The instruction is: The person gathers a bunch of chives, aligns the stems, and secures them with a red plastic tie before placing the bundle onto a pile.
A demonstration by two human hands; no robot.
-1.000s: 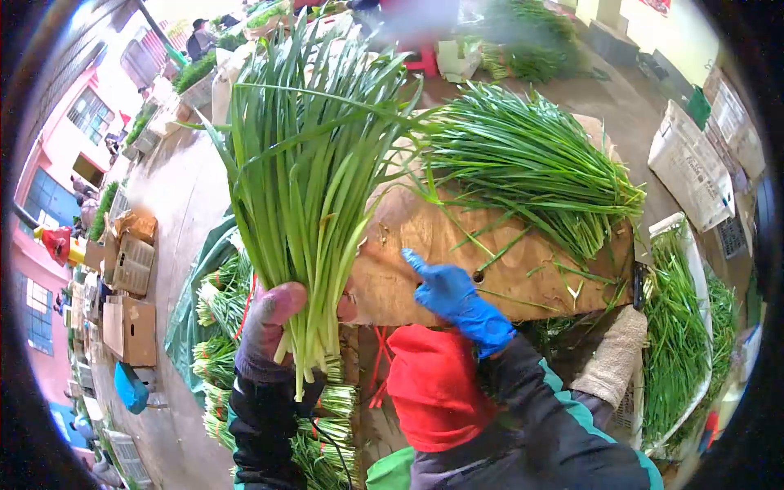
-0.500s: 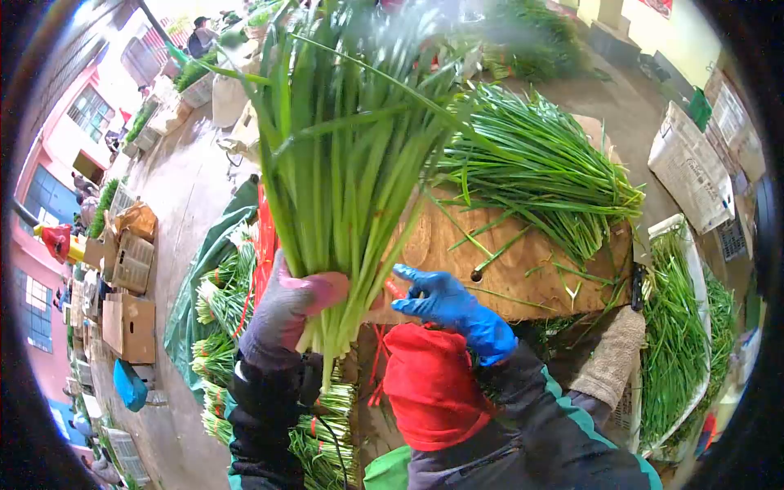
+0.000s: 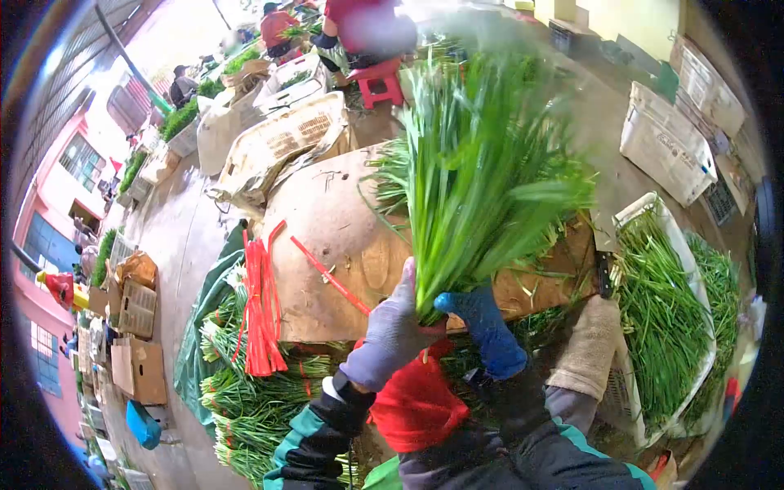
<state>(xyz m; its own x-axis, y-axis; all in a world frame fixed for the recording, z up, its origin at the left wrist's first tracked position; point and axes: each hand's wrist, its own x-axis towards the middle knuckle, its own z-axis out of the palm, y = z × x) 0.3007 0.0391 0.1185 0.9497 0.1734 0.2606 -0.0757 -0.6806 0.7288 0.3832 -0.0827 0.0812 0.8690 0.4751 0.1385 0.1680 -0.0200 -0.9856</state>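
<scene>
A large bunch of garlic chives (image 3: 449, 196) stands upright before me, leaves fanned up and to the right. My left hand (image 3: 394, 331), in a grey-purple glove, is closed around the stem ends. My right hand (image 3: 486, 331), in a blue glove, is at the lower right of the bunch, its thumb against the stems. Leaves hide its other fingers. Beneath is a wooden board (image 3: 335, 237) with loose leaf scraps, and more cut chives (image 3: 392, 175) lie on it behind the bunch. Red ties (image 3: 260, 310) hang over the board's left edge.
Tied bunches (image 3: 253, 408) are piled at lower left on a green sheet (image 3: 198, 327). At right is a white crate of chives (image 3: 709, 327). A burlap cloth (image 3: 586, 343) lies below the board. Other people sit farther back, one near a red stool (image 3: 377, 82).
The bunch and my left hand have moved right and away from me. My right hand has come against the stems. The view has shifted, showing more of the board and red ties.
</scene>
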